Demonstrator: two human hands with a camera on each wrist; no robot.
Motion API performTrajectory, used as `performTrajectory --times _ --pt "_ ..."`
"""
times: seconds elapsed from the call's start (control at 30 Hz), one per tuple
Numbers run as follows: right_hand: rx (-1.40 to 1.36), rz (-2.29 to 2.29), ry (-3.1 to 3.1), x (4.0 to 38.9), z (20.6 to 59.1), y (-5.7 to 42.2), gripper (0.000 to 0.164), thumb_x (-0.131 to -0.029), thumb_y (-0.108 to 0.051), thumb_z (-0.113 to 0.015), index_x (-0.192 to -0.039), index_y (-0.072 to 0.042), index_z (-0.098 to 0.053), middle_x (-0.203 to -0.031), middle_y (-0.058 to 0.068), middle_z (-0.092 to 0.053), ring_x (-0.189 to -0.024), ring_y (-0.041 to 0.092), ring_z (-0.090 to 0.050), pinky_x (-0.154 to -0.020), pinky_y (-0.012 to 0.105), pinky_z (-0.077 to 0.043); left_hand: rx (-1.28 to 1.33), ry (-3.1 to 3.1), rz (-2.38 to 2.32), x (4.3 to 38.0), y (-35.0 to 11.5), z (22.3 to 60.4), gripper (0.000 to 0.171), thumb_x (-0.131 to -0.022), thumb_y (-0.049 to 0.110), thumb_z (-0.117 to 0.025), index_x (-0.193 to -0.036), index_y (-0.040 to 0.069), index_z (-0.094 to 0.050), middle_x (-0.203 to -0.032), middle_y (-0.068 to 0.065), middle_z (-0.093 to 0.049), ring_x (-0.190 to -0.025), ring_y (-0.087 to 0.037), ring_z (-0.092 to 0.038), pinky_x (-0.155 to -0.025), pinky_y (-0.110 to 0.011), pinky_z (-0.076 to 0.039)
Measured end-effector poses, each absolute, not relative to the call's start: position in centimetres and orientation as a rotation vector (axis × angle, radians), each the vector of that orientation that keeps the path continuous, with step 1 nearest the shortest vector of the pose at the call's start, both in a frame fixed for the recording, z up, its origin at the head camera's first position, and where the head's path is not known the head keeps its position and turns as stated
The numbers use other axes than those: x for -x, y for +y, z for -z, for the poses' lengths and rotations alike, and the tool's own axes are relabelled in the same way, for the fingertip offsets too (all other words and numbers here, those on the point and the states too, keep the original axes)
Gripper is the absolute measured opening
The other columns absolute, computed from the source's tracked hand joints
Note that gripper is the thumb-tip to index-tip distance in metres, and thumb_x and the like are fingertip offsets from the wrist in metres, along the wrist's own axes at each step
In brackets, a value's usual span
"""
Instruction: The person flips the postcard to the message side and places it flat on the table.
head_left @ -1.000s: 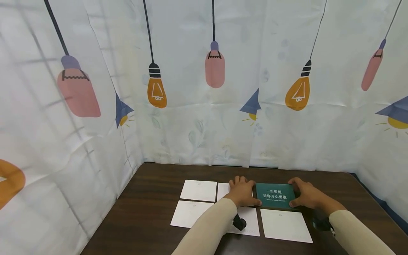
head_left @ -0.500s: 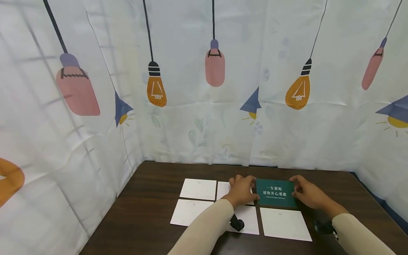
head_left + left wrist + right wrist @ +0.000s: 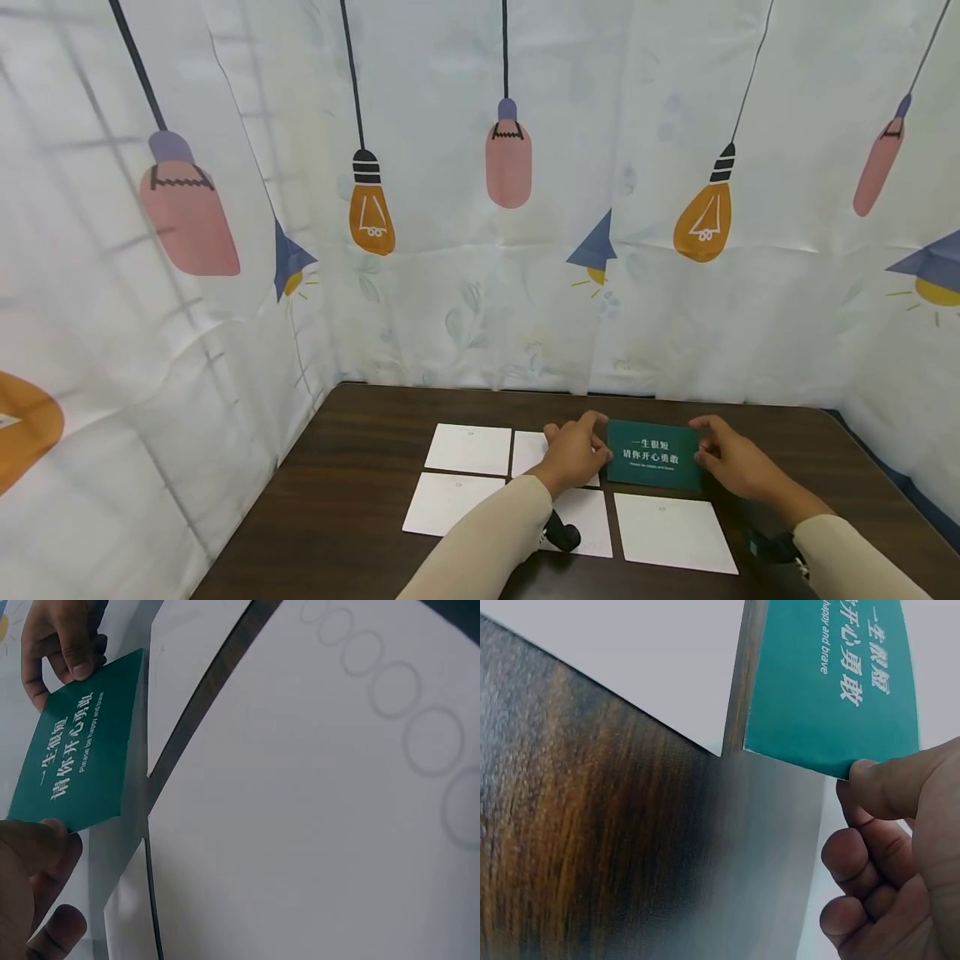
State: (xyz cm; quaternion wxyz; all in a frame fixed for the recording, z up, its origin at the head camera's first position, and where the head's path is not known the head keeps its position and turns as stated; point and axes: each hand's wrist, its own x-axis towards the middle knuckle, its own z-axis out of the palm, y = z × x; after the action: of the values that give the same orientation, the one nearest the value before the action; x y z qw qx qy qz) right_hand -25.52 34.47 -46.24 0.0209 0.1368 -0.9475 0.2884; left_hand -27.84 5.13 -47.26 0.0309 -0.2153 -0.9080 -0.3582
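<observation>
A green card (image 3: 654, 475) printed with white lettering is at the right end of the back row, tipped up slightly toward the camera. My left hand (image 3: 572, 457) pinches its left edge, the thumb (image 3: 46, 838) lying over the face. At the opposite edge, my right hand (image 3: 738, 462) pinches it between thumb (image 3: 889, 787) and index finger, with the other fingers curled below. Directly in front of the green card lies a white card (image 3: 675, 533). Under my left forearm, another white card (image 3: 592, 512) is partly hidden.
Further white cards lie flat on the dark wood table (image 3: 337, 500), among them a back-left card (image 3: 468, 450), a front-left card (image 3: 448, 502) and one partly behind my left hand (image 3: 527, 450). A patterned white curtain (image 3: 450, 333) encloses the back and left.
The green card has been tipped up from lying nearly flat and has shifted slightly right. Both hands have moved with it, their fingertips now at its edges.
</observation>
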Motion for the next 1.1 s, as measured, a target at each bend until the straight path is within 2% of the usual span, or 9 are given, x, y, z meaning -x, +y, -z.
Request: performTrajectory --times 0.17,0.37,0.53,0.63,0.73,0.9,1.1 --pt "-0.451 -0.93 -2.952 25.3 45.9 34.8 0.051 -0.101 -0.009 -0.063 -0.143 0.004 -0.037 -0.1 0.005 -0.063 -0.082 0.017 -0.061 -0.066 0.038 -0.049 0.686 -2.774 1.109 27.9 5.1 47.2 0.047 -0.095 0.018 -0.074 -0.137 0.02 -0.055 -0.076 0.023 -0.065 -0.09 -0.001 -0.059 -0.093 -0.045 -0.023" --pt "-0.456 -0.916 -2.932 25.5 45.2 35.1 0.046 -0.101 -0.008 -0.062 -0.14 0.005 -0.042 -0.102 0.006 -0.064 -0.086 0.018 -0.063 -0.068 0.039 -0.05 0.697 -2.743 1.139 28.3 5.3 46.9 0.04 -0.096 0.019 -0.072 -0.133 0.02 -0.057 -0.078 0.022 -0.067 -0.091 -0.001 -0.06 -0.094 -0.045 -0.022" --pt "-0.468 -0.895 -2.944 25.5 45.3 34.9 0.026 -0.103 -0.013 -0.062 -0.121 0.004 -0.055 -0.098 0.003 -0.064 -0.081 0.016 -0.058 -0.066 0.036 -0.047 0.655 -2.764 1.174 28.2 5.1 47.0 0.031 -0.098 0.019 -0.07 -0.127 0.022 -0.059 -0.084 0.02 -0.067 -0.094 -0.005 -0.058 -0.093 -0.045 -0.022" --pt "-0.451 -0.915 -2.951 25.3 45.4 34.7 0.016 -0.104 -0.016 -0.061 -0.11 -0.002 -0.057 -0.092 0.001 -0.061 -0.074 0.017 -0.052 -0.061 0.034 -0.042 0.63 -2.775 1.174 28.1 4.9 47.2 0.025 -0.098 0.02 -0.069 -0.121 0.022 -0.06 -0.085 0.018 -0.066 -0.092 -0.006 -0.056 -0.092 -0.045 -0.023" --pt "-0.414 -0.925 -2.93 25.1 45.4 34.6 0.013 -0.105 -0.018 -0.06 -0.104 -0.006 -0.055 -0.083 0.001 -0.055 -0.066 0.016 -0.048 -0.056 0.033 -0.04 0.64 -2.764 1.164 28.1 5.0 47.4 0.018 -0.099 0.022 -0.069 -0.115 0.022 -0.061 -0.084 0.018 -0.065 -0.088 -0.005 -0.054 -0.09 -0.045 -0.023" --pt "-0.389 -0.948 -2.912 24.9 45.3 34.6 0.017 -0.107 -0.021 -0.057 -0.096 -0.01 -0.05 -0.072 0.002 -0.045 -0.057 0.015 -0.042 -0.05 0.031 -0.037 0.643 -2.763 1.142 28.2 5.3 47.4 0.01 -0.1 0.023 -0.068 -0.107 0.023 -0.061 -0.084 0.019 -0.065 -0.087 -0.004 -0.052 -0.091 -0.044 -0.023" --pt "-0.42 -0.948 -2.9 24.9 45.2 34.8 0.024 -0.108 -0.027 -0.056 -0.092 -0.011 -0.047 -0.07 0.001 -0.042 -0.054 0.014 -0.039 -0.049 0.03 -0.036 0.653 -2.759 1.105 28.2 5.1 47.2 0.006 -0.099 0.022 -0.068 -0.098 0.023 -0.062 -0.082 0.019 -0.063 -0.087 -0.005 -0.051 -0.091 -0.044 -0.024"
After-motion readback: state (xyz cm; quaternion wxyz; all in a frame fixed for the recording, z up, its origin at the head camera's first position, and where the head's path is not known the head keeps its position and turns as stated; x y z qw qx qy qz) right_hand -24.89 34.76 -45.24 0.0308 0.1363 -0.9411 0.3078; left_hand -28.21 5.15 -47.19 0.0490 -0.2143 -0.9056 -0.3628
